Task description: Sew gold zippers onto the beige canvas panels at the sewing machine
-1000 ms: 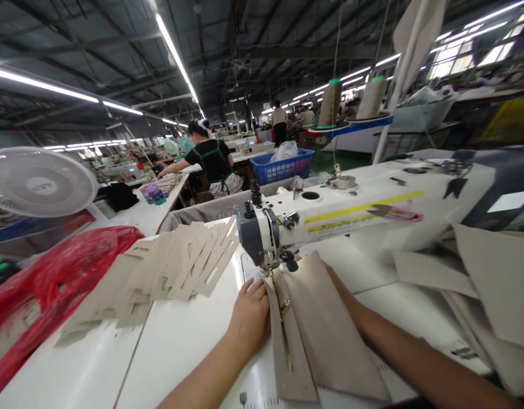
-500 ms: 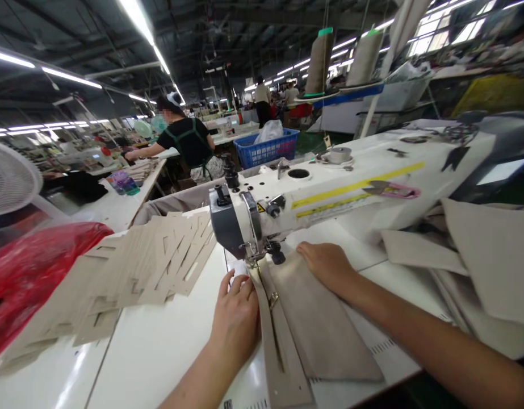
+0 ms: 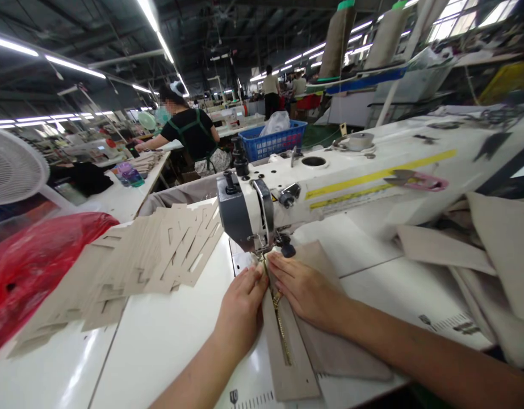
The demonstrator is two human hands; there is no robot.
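A beige strip with a zipper (image 3: 298,378) runs lengthwise under the needle area of a white sewing machine (image 3: 351,187). Beneath and to the right of it lies a larger beige fabric panel (image 3: 351,355). My left hand (image 3: 240,309) rests along the strip's left edge, fingers together close to the presser foot. Flat over the strip and panel, my right hand (image 3: 306,289) presses down with outstretched fingers, their tips just before the needle. The gold zipper teeth show between and below the hands.
Cut beige pieces (image 3: 138,255) are spread at left beside a red plastic bag (image 3: 44,261) and a white fan (image 3: 15,165). More fabric (image 3: 500,250) lies at right. Pink-handled snips (image 3: 427,180) sit on the machine arm. A person (image 3: 193,133) works beyond, near a blue basket (image 3: 272,139).
My right hand has moved left and down from the panel's upper edge onto the zipper strip beside the needle. My left hand has stayed by the strip. The camera view has shifted slightly.
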